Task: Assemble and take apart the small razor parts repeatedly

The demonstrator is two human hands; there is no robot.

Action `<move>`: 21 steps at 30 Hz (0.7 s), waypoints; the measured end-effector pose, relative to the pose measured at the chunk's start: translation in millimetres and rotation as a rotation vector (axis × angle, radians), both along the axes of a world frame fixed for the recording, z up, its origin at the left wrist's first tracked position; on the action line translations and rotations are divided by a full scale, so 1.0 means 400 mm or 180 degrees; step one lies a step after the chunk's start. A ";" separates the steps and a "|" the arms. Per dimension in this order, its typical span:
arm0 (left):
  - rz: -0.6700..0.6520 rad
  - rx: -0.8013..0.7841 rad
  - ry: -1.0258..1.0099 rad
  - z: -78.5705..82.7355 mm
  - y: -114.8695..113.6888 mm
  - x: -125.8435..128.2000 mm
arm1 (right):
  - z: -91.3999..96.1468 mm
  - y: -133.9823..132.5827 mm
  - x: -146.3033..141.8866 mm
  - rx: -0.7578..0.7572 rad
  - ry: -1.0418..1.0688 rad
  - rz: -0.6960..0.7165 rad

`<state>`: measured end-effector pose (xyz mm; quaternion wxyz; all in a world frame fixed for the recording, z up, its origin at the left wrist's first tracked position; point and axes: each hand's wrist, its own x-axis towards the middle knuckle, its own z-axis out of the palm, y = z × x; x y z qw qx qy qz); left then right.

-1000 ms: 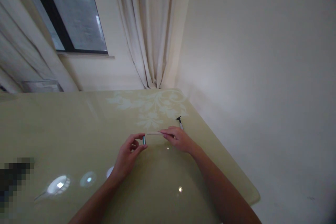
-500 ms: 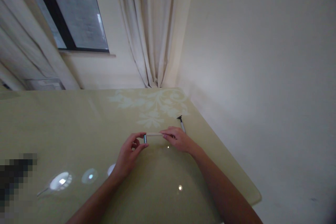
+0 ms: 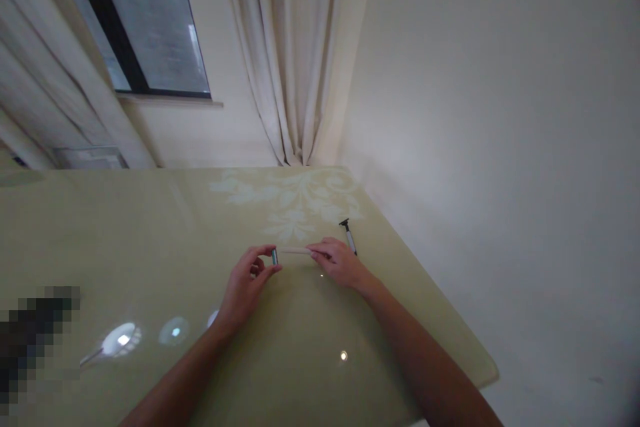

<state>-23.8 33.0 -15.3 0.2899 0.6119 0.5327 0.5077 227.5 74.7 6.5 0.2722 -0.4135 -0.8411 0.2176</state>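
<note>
My left hand (image 3: 244,285) is closed, pinching a small razor head (image 3: 275,257) upright between thumb and fingertips. A dark edge and a pale greenish strip show on it. Opposite, my right hand (image 3: 341,263) grips one end of a thin pale stick (image 3: 295,251). The stick lies level and its free tip points at the razor head, with a small gap between them. Both hands are above the table. Just beyond my right hand, a razor (image 3: 350,237) with a black head and grey handle lies on the tabletop.
The glossy pale-green table (image 3: 150,227) has a white floral pattern at its far corner and shows lamp reflections. Another thin stick (image 3: 91,357) lies at the lower left, near a blurred dark shape (image 3: 37,327). A wall (image 3: 475,147) runs along the right edge; curtains (image 3: 290,47) hang behind.
The stick's tip was at the razor head and now stands slightly apart from it. The razor head has turned a little. Both hands keep their grip, and the view has shifted slightly.
</note>
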 end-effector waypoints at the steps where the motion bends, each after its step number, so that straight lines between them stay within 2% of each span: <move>1: -0.0007 0.0024 0.0027 -0.003 0.005 -0.003 | -0.003 0.001 -0.003 -0.0021 0.0035 -0.0016; 4: -0.0066 0.0123 0.0128 -0.010 0.019 -0.009 | -0.010 0.004 -0.014 -0.0089 0.0055 0.0058; 8: -0.0134 0.0188 0.0156 -0.014 0.034 -0.007 | -0.013 0.004 -0.026 0.0012 -0.0068 -0.0310; 12: -0.0192 0.0182 0.0133 -0.014 0.043 -0.004 | -0.011 -0.001 -0.038 0.0042 -0.0061 -0.0164; 16: -0.0147 0.0161 0.0110 -0.013 0.050 -0.007 | -0.010 -0.004 -0.050 0.0190 -0.0122 -0.0567; 19: -0.0121 0.0134 0.0084 -0.011 0.053 -0.010 | -0.014 -0.001 -0.058 0.0125 -0.0107 -0.0374; 21: -0.0119 0.0091 0.0067 -0.011 0.055 -0.011 | -0.018 0.003 -0.060 0.0144 -0.0105 -0.0444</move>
